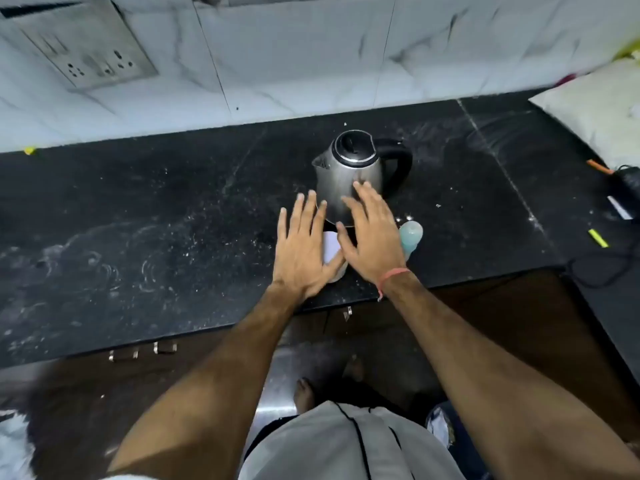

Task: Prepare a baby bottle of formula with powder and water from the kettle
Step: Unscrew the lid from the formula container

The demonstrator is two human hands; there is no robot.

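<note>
While both hands hover flat over the black worktop (138, 216), fingers straight and spread, neither holds anything. The left hand (304, 247) partly covers a white container (330, 249) near the front edge; what it is cannot be told. The right hand (375, 233) reaches in front of the steel kettle (349, 171), which stands upright with its lid closed. A pale blue bottle (411, 235) stands just beside the right hand.

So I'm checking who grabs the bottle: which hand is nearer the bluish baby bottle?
Right. The right hand hovers just left of the baby bottle, nearly overlapping it; the left hand is farther left, over a white container.
</note>
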